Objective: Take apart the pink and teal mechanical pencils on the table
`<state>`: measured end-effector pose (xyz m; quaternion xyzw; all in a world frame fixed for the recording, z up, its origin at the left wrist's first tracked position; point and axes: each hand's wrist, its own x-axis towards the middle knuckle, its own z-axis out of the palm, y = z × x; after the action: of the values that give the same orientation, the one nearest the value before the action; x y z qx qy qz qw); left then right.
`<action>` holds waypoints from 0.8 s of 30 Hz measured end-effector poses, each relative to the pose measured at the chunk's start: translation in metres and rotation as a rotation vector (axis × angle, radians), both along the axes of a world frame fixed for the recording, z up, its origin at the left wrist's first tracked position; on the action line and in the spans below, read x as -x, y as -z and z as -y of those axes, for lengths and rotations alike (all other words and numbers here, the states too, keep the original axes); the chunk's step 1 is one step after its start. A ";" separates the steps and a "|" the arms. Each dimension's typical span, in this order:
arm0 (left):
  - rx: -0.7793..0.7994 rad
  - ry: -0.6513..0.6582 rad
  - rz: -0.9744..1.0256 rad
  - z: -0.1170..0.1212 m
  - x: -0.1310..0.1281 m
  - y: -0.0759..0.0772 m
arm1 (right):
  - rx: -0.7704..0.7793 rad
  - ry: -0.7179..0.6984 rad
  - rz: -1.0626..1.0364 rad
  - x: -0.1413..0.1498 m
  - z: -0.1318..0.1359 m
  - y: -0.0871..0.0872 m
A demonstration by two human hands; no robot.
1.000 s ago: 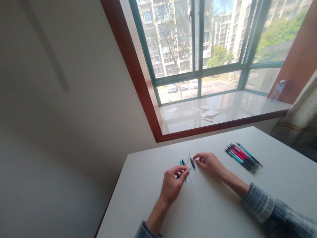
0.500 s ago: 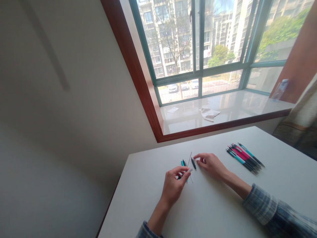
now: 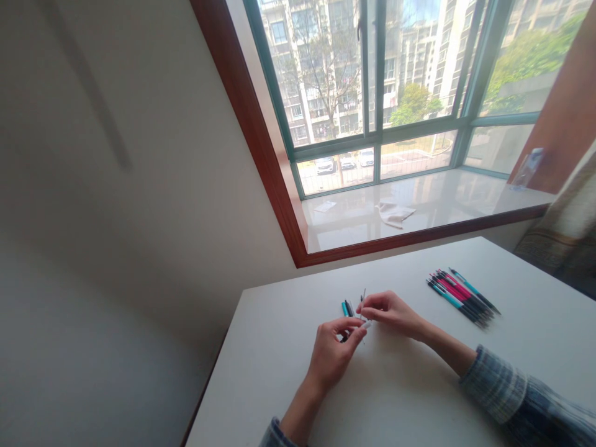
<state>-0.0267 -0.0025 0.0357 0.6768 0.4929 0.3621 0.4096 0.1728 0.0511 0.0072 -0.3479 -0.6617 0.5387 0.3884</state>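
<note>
White and small, the piece [image 3: 367, 324] pinched between your left hand's [image 3: 331, 352] thumb and forefinger lies left of the pen bundle [image 3: 462, 299]. It looks like stiff, light plastic, probably slick enough to roll, so hold it by its sides with gentle pressure. Your right hand [image 3: 392, 314], also left of the bundle and nearer to it, has its fingertips drawn in at a thin rod [image 3: 364, 293]; you can't tell from here whether they grip it. The rod looks light and easily bent, best held near its middle. Farther left of the bundle, by your left fingers, are a teal piece [image 3: 344, 308] and a black piece [image 3: 349, 308]. Beyond the bundle, to its right, stands a clear bottle [image 3: 528, 169]; its contents can't be made out.
</note>
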 end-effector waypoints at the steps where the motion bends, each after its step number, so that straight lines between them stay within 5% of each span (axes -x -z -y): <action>1: 0.000 0.003 0.005 0.000 0.000 0.000 | 0.010 0.015 -0.010 0.000 -0.001 0.001; 7: -0.072 -0.057 0.047 -0.004 0.002 0.004 | 0.012 0.231 0.009 -0.016 -0.016 0.011; 13: -0.036 -0.105 0.070 -0.005 0.005 0.006 | -0.156 0.451 0.475 -0.037 -0.023 0.021; 24: 0.006 -0.143 0.139 -0.008 0.007 0.007 | -0.279 0.246 0.671 -0.031 -0.011 0.016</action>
<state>-0.0341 0.0052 0.0285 0.6121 0.5114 0.4350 0.4178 0.2033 0.0617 -0.0093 -0.5254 -0.7725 0.2490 0.2555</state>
